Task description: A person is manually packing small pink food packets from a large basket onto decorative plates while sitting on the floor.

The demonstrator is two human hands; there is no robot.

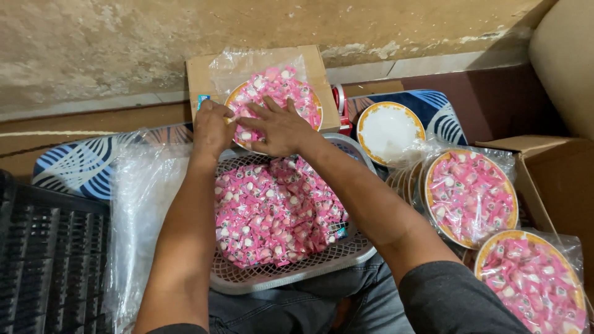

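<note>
The left hand [212, 128] is closed on the near-left rim of a round orange-rimmed plate heaped with pink-wrapped sweets [278, 99], which is set in a clear plastic bag on a brown cardboard box [198, 77]. The right hand [278, 128] is laid open and flat across the plate's near edge. Below the hands, a pale perforated plastic basket [297, 269] filled with pink sweets is seen. To the right, an empty white plate [390, 132] and two bagged plates of sweets [470, 195] are found.
</note>
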